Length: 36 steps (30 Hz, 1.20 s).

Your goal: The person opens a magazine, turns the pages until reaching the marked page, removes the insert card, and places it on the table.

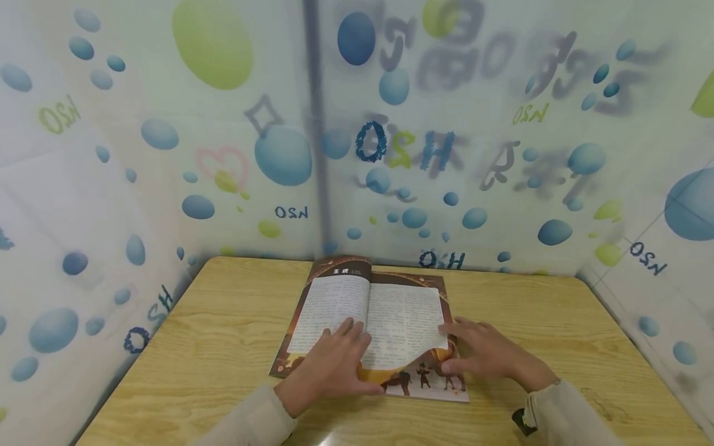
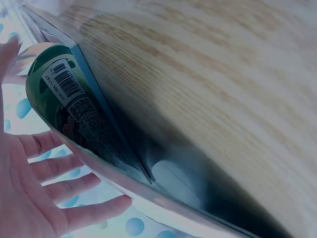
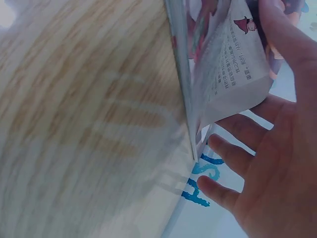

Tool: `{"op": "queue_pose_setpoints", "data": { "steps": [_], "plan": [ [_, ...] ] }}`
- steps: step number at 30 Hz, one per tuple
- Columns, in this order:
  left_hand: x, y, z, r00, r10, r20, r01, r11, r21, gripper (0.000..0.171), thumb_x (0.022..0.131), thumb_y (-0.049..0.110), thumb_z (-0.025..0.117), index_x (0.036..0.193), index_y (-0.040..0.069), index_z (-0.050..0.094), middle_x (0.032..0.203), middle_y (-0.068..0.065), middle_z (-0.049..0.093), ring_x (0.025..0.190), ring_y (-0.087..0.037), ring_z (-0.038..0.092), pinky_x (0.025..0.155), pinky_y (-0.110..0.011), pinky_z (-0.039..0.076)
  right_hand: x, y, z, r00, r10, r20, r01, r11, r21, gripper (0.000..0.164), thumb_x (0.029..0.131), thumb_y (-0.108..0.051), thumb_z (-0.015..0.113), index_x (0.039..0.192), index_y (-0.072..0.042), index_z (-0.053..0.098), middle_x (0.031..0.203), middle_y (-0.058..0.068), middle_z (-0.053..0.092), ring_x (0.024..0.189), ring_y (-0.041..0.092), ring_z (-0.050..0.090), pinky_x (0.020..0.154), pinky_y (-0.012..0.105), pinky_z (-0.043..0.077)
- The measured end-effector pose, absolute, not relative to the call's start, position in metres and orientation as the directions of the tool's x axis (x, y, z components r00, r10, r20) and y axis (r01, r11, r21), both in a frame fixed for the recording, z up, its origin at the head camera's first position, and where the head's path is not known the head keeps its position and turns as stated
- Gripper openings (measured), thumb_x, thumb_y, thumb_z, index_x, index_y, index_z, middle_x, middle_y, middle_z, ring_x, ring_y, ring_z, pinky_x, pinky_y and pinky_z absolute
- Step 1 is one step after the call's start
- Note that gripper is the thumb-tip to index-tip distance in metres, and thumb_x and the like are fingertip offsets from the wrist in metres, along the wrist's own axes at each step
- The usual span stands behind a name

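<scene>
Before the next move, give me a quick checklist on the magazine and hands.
1. Magazine open on table: ok.
2. Left hand on the magazine near the fold: ok.
3. Right hand at the right page's outer edge: ok.
4. Right page flat: not ok, lower corner curls up.
5. Only one sheet lifted: cannot tell.
6. Right sleeve clear of pages: ok.

An open magazine (image 1: 329,303), brown-bordered and densely printed, lies on the bench (image 1: 223,310) at the frame's lower centre, its right page (image 1: 404,316) curled up at the lower corner over an illustrated page (image 1: 425,383).
</scene>
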<state>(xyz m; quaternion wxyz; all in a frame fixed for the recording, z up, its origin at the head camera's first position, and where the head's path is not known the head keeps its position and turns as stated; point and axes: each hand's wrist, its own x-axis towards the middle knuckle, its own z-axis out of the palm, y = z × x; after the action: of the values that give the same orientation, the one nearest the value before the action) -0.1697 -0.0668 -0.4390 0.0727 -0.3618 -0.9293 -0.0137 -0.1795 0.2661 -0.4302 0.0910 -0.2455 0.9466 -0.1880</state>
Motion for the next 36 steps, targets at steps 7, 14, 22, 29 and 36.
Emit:
{"op": "queue_pose_setpoints", "data": {
  "steps": [7, 14, 22, 29, 36],
  "plan": [
    [-0.17, -0.067, -0.437, -0.714, 0.688, 0.129, 0.68, 0.726, -0.103, 0.079, 0.079, 0.074, 0.062, 0.124, 0.009, 0.062, 0.129, -0.012, 0.057, 0.122, -0.031, 0.054, 0.076, -0.051, 0.057, -0.18, 0.268, -0.423, -0.865, -0.499, -0.043, -0.435, 0.792, -0.428, 0.081, 0.084, -0.062, 0.067, 0.143, -0.008, 0.052, 0.145, 0.022, 0.05, 0.136, 0.05, 0.039, 0.102, 0.073, 0.028],
    [-0.17, -0.069, -0.435, -0.715, 0.69, 0.117, 0.687, 0.724, -0.068, 0.069, 0.082, 0.067, 0.062, 0.121, 0.009, 0.062, 0.13, -0.011, 0.057, 0.121, -0.03, 0.054, 0.075, -0.05, 0.057, -0.179, 0.273, -0.416, -0.861, -0.507, -0.036, -0.424, 0.755, -0.501, 0.071, 0.091, -0.052, 0.065, 0.145, -0.007, 0.05, 0.146, 0.024, 0.047, 0.136, 0.052, 0.037, 0.101, 0.072, 0.032],
    [-0.171, -0.07, -0.434, -0.714, 0.69, 0.122, 0.689, 0.723, -0.053, 0.065, 0.085, 0.063, 0.061, 0.122, 0.009, 0.062, 0.133, -0.012, 0.056, 0.123, -0.032, 0.053, 0.076, -0.051, 0.056, -0.178, 0.277, -0.409, -0.876, -0.482, -0.002, -0.376, 0.686, -0.622, 0.052, 0.107, -0.036, 0.04, 0.15, -0.006, 0.043, 0.151, 0.021, 0.043, 0.138, 0.046, 0.037, 0.105, 0.067, 0.032],
    [-0.17, -0.07, -0.436, -0.712, 0.686, 0.147, 0.691, 0.722, -0.024, 0.069, 0.085, 0.061, 0.064, 0.13, 0.009, 0.057, 0.131, -0.012, 0.056, 0.123, -0.032, 0.054, 0.075, -0.052, 0.057, -0.177, 0.282, -0.404, -0.918, -0.396, 0.016, -0.334, 0.749, -0.572, 0.057, 0.107, -0.04, 0.038, 0.153, -0.006, 0.037, 0.153, 0.021, 0.04, 0.139, 0.047, 0.036, 0.104, 0.07, 0.029],
    [-0.17, -0.071, -0.437, -0.715, 0.654, 0.245, 0.682, 0.73, 0.04, 0.089, 0.088, 0.056, 0.063, 0.155, 0.007, 0.028, 0.143, -0.018, 0.05, 0.126, -0.034, 0.055, 0.079, -0.053, 0.056, -0.179, 0.285, -0.407, -0.933, -0.359, 0.01, -0.318, 0.813, -0.488, 0.061, 0.106, -0.045, 0.039, 0.15, -0.003, 0.041, 0.149, 0.023, 0.044, 0.136, 0.048, 0.04, 0.104, 0.069, 0.03]
  ]
}}
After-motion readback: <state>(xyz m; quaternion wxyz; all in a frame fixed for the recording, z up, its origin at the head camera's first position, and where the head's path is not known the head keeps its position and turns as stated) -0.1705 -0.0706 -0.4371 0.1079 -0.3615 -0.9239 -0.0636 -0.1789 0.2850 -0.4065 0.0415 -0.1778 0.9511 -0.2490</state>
